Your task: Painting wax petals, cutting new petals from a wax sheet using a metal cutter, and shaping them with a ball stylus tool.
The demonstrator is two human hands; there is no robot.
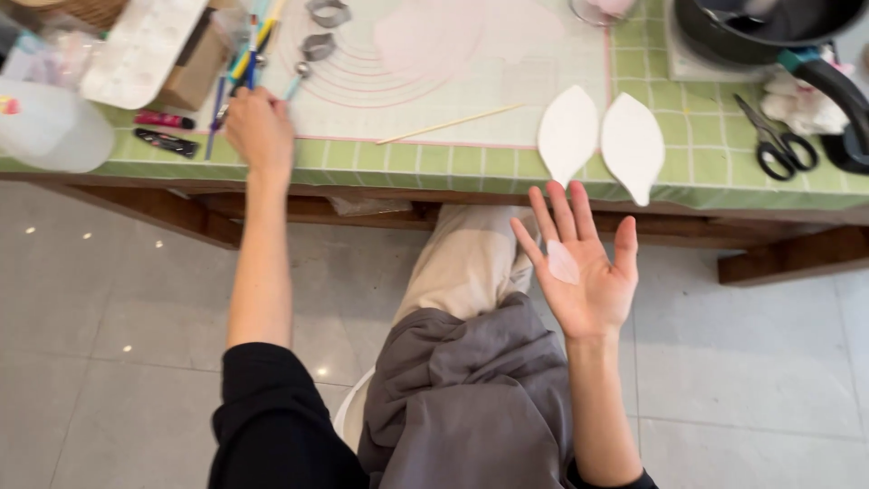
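Note:
My right hand (587, 267) is held palm up below the table edge, fingers spread, with a small pale pink petal-shaped piece (562, 263) lying flat on the palm. My left hand (259, 129) reaches onto the green checked table (453, 163), fingers curled among several thin coloured modelling tools (243, 68); whether it grips one I cannot tell. Two white leaf-shaped foam pads (599, 138) lie at the table's front edge just above my right hand. A thin wooden stick (450, 124) lies on the pale rolling mat (434, 63), which carries a rolled-out pink sheet (453, 32).
Metal cutters (323, 27) sit on the mat's far side. Black scissors (777, 140) lie at the right, near a dark pan (769, 27) with a handle. A white plastic container (50, 127), a red tube (165, 119) and a box (195, 63) crowd the left end. Grey tiled floor lies below.

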